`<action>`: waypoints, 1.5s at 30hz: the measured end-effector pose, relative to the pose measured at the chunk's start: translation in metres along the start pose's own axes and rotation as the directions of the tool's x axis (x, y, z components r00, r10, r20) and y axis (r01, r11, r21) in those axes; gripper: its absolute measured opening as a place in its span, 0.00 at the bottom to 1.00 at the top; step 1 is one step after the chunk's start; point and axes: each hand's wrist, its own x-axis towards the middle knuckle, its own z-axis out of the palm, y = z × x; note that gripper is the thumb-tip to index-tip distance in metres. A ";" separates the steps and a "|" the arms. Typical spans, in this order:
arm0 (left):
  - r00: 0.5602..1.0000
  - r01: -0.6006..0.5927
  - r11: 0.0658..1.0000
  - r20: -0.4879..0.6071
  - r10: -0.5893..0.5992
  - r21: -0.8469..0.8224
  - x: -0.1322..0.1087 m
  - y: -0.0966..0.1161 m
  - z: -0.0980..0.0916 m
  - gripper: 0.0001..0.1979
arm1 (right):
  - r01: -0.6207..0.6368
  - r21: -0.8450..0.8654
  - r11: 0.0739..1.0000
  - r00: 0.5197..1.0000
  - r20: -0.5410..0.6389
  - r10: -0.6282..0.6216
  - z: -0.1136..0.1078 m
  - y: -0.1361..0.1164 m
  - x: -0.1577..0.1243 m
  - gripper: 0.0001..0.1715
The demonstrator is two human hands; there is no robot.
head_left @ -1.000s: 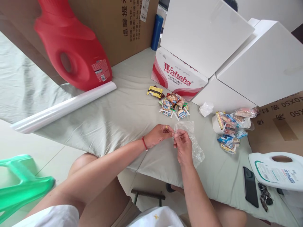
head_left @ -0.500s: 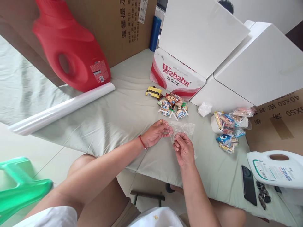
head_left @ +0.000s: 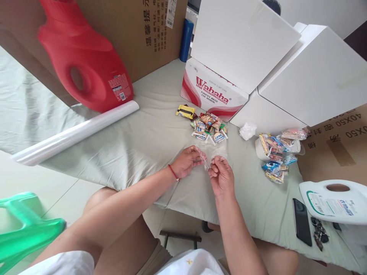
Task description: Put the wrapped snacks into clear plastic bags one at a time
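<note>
Our left hand (head_left: 185, 163) and right hand (head_left: 223, 175) both pinch the clear plastic bag (head_left: 207, 162), held between them near the snack pile (head_left: 208, 120); it might split if we tug unevenly

I'm viewing, from afar, a pale green cloth-covered surface (head_left: 160, 131) stretching across mid-frame. At upper left a red jug (head_left: 100, 72) is standing, a white roll (head_left: 77, 131) lying before it. Wrapped snacks (head_left: 208, 124) are lying near centre by a Wahaha carton (head_left: 212, 91); a phone (head_left: 302, 222) and keys (head_left: 319, 232) are resting lower right, beside a white jug (head_left: 335, 200).
</note>
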 end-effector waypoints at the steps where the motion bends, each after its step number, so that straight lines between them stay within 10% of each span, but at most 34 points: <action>1: 0.999 0.019 0.998 -0.030 -0.021 -0.053 0.001 0.005 -0.001 0.18 | -0.017 0.009 1.000 1.000 0.010 0.016 -0.004 -0.005 0.001 0.23; 7: 0.970 0.004 0.988 -0.241 -0.043 -0.157 0.005 0.026 -0.004 0.10 | -0.124 0.040 0.991 0.989 0.088 0.120 -0.043 -0.038 0.019 0.20; 11: 0.937 -0.138 0.979 -0.302 0.177 0.148 0.010 0.027 -0.009 0.06 | -0.198 -0.038 0.980 0.977 0.074 0.200 -0.073 -0.054 0.033 0.20; 16: 0.843 -0.245 0.746 -0.244 0.479 0.620 0.021 0.028 -0.019 0.05 | -0.216 -0.199 0.956 0.974 0.028 0.226 -0.104 -0.078 0.053 0.22; 28: 0.891 -0.175 0.647 -0.161 0.425 0.742 0.026 0.018 -0.024 0.08 | 0.162 -0.619 0.768 0.942 -0.134 -0.307 -0.128 -0.059 0.104 0.23; 32: 0.916 -0.140 0.635 -0.144 0.374 0.759 0.024 0.018 -0.024 0.07 | 0.244 -0.814 0.527 0.877 -0.048 -0.479 -0.126 -0.059 0.103 0.20; 36: 0.909 -0.108 0.580 -0.157 0.387 0.807 0.026 0.020 -0.026 0.07 | 0.538 -0.838 0.083 0.722 0.408 -0.559 -0.107 -0.062 0.067 0.16; 39: 0.823 -0.129 0.428 -0.144 0.549 0.894 0.027 0.020 -0.027 0.05 | 0.741 -0.664 -0.094 0.626 0.735 -0.260 -0.093 -0.048 0.037 0.25; 45: 0.377 -0.334 -0.203 0.328 0.866 0.920 0.000 0.017 -0.021 0.15 | 0.753 -0.651 -0.092 0.631 0.755 -0.178 -0.079 -0.001 0.024 0.17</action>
